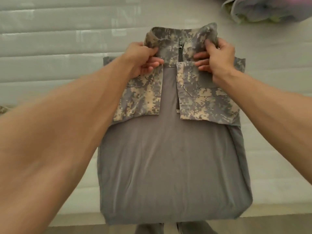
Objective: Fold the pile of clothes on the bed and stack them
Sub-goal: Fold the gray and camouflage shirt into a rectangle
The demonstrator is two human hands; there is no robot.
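A grey shirt [168, 157] with camouflage sleeves and collar lies flat on the white bed [50, 65], its sleeves folded in over the chest and its zip at the neck. My left hand [143, 59] grips the left side of the camouflage collar. My right hand [217, 59] pinches the right side of the collar, thumb on top and fingers underneath. Both hands are at the shirt's far end, on either side of the zip.
A bundle of pale, purplish and yellow-green clothes [270, 9] lies at the far right corner of the bed. A scrap of camouflage fabric [4, 109] shows at the left edge. The bed's near edge runs just below the shirt's hem.
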